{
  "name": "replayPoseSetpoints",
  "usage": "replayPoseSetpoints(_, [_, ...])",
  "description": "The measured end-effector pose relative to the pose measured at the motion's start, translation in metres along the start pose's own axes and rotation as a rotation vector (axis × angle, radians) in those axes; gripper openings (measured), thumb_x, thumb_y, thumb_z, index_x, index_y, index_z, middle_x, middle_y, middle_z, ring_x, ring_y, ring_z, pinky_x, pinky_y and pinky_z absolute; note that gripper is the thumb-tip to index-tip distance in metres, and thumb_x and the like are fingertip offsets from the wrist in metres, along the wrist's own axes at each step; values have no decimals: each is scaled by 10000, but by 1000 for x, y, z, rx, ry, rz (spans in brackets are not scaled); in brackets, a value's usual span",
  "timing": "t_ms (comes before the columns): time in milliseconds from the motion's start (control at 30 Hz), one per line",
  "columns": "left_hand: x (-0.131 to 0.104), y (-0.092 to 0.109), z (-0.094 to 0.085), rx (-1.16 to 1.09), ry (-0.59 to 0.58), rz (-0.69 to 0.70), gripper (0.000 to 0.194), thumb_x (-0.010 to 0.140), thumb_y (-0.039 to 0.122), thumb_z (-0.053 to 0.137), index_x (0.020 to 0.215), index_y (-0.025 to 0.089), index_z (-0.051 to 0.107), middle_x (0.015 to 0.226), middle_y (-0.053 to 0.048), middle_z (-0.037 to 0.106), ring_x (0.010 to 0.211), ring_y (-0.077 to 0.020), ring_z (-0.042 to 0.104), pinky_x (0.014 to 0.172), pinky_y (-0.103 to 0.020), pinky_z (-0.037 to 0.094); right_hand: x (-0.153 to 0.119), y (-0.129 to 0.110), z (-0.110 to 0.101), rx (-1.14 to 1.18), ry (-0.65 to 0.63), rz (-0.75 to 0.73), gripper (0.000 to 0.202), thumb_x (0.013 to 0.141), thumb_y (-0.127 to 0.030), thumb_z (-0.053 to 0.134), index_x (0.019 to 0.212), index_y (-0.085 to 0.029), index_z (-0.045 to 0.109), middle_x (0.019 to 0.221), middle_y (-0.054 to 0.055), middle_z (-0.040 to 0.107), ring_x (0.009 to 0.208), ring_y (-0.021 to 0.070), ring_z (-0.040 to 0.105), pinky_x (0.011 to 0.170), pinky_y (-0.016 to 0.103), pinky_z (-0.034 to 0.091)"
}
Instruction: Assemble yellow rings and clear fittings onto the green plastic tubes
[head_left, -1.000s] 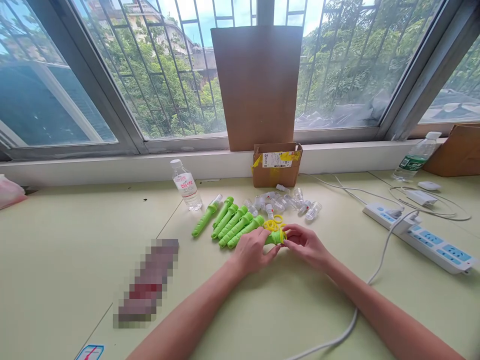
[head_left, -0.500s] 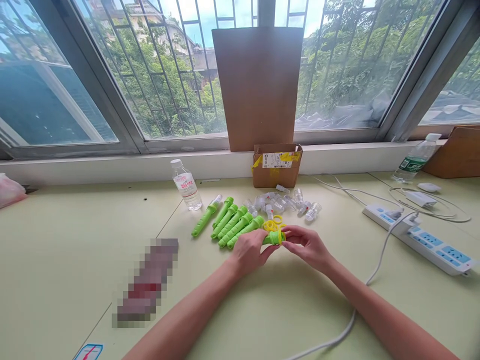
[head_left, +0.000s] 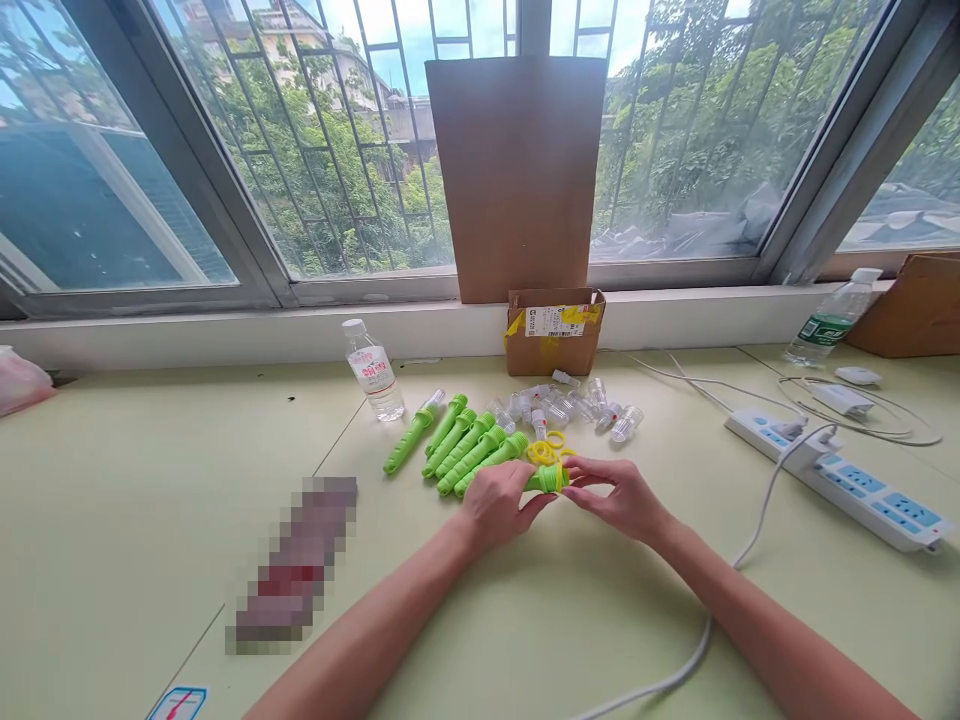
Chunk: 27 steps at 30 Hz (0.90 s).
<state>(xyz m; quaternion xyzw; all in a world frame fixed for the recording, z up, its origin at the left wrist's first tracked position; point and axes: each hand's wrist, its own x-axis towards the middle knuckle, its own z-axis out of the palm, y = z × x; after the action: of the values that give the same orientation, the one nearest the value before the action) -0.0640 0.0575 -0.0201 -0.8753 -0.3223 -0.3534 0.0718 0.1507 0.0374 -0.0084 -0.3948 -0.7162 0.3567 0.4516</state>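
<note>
My left hand is closed around a green plastic tube with a wide threaded end that points to the right. A yellow ring sits around that end. The fingertips of my right hand pinch the ring from the right. Just left of my hands, several similar green tubes lie side by side on the table. One green tube at the far left of the row carries a clear tip. Loose yellow rings lie right behind my fingers, beside several clear plastic caps.
A small cardboard box stands at the back against the sill. Left of it is a water bottle; another bottle stands far right. A power strip and its white cable run along the right. A blurred object lies left.
My right fingers have shifted very slightly at the yellow ring on the green tube's threaded end. Everything else stays in place.
</note>
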Motion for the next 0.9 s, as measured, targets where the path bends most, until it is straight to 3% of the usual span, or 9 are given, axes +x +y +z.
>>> replayPoseSetpoints(233, [0,3,1,-56,0,-50,288,851,431,508,925,160,574,735,-54,660,608,-170,616,536,-271,449,0,1,-4,89,-43,137,397,719,-428,703,1023,-177,661,846,56,733,792,251,692,759,386,575])
replayPoseSetpoints(467, [0,6,-3,-177,-34,-121,246,849,402,513,862,165,576,679,-33,629,515,-131,548,501,-240,401,1,1,-4,204,-102,113,486,654,-380,767,1074,-187,621,832,49,727,776,232,693,780,394,568])
replayPoseSetpoints(667, [5,13,-7,-288,-88,-193,242,867,392,484,810,168,556,640,-5,585,465,-99,454,470,-225,341,2,-4,3,301,-20,99,320,682,-323,758,951,-201,636,861,43,733,792,219,700,778,381,579])
replayPoseSetpoints(900, [8,15,-10,-346,-108,-250,264,875,396,462,747,171,516,594,17,509,472,-96,393,479,-229,303,-1,-3,13,323,113,78,286,665,-304,775,908,-204,663,894,45,735,841,240,700,807,410,582])
